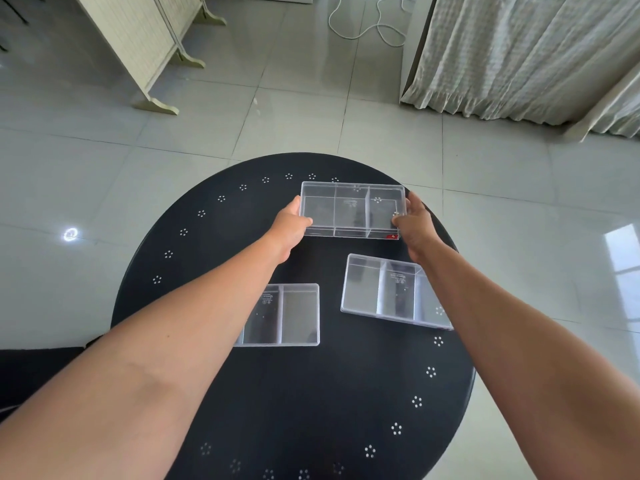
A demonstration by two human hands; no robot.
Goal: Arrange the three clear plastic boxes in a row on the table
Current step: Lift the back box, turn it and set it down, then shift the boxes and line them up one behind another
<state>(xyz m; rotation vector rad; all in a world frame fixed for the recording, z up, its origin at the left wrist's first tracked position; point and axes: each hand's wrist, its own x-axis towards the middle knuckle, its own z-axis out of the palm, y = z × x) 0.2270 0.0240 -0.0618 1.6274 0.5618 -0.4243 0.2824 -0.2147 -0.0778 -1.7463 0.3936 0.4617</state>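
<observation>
Fingers (pixel 300 221) of the left hand (pixel 289 226) curl around the left short end of the far three-compartment clear box (pixel 351 209), thumb along its side wall, while the right hand (pixel 414 225) pinches the opposite short end, thumb on the near corner by a small red sticker (pixel 392 236). Both hands are closed on this one box; whether it rests on the round black table (pixel 214 244) or is lifted just off it, I cannot tell.

Nearer than the fingers lie the other two boxes: a two-compartment box (pixel 388 292) just below the right wrist, skewed and reaching close to the table's right edge, and another clear box (pixel 287 315) partly hidden under the left forearm.

Judged risks: the walls are smooth and thin, so a light end-grip could slip and let the box tilt or drop; drawing the arms back could sweep a forearm across either near box, and the skewed one could be nudged off the rim. Clear plastic on black also makes edges hard to line up.

Both arms reach forward nearly straight, wrists slightly bent inward, palms facing each other across the box
</observation>
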